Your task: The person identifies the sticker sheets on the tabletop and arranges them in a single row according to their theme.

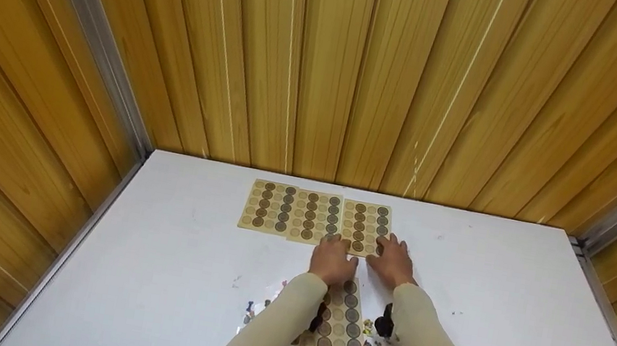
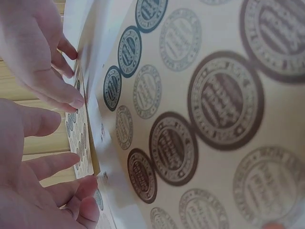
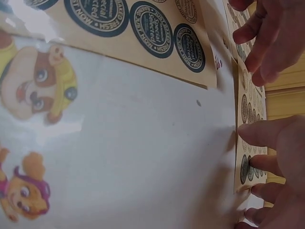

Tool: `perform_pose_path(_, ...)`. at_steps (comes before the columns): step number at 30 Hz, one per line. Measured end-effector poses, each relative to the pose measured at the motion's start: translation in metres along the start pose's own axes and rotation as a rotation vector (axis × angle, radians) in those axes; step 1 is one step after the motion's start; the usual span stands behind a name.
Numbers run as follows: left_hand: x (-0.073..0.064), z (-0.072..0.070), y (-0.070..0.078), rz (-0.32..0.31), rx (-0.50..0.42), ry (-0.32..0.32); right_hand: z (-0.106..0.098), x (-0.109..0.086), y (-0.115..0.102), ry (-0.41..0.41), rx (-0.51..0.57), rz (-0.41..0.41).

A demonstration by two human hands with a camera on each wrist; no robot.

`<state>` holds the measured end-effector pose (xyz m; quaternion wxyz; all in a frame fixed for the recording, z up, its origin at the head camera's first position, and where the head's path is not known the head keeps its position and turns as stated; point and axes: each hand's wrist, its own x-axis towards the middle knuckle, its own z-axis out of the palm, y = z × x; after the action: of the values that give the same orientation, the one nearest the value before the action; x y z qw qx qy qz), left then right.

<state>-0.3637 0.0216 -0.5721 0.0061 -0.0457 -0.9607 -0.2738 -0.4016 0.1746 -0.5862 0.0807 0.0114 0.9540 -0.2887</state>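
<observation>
A tan sheet of round stickers (image 1: pixel 360 222) lies by the table's back edge, at the right end of a row. My left hand (image 1: pixel 333 260) rests its fingertips at that sheet's lower left corner, over the seam with the middle sheet (image 1: pixel 315 215). At the lower right corner, my right hand (image 1: pixel 392 263) touches the sheet with its fingers spread. Both hands have loosely bent fingers in the wrist views, and neither grips anything. Another sticker sheet (image 1: pixel 352 315), with brown and dark rings reading "Special Selected", lies nearer, under the forearms.
The leftmost sheet (image 1: pixel 267 207) of the row meets the middle one. Cartoon dog stickers (image 3: pixel 40 86) on shiny clear film spread around the near sheet, partly hidden by the sleeves. A wood-patterned wall (image 1: pixel 325 75) rises behind the white table (image 1: pixel 172 275).
</observation>
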Motion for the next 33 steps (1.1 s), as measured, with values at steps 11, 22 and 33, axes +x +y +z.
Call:
perform_pose_path(11,0.0,0.001,0.001,-0.005,0.02,-0.013,0.0,-0.001,-0.002,-0.004,-0.047,-0.009)
perform_pose_path(22,-0.002,-0.003,0.002,-0.007,0.017,-0.023,-0.005,-0.004,0.0,0.002,0.034,-0.026)
perform_pose_path(33,-0.007,-0.009,-0.008,-0.034,0.161,-0.052,-0.004,-0.008,0.003,-0.042,-0.02,-0.092)
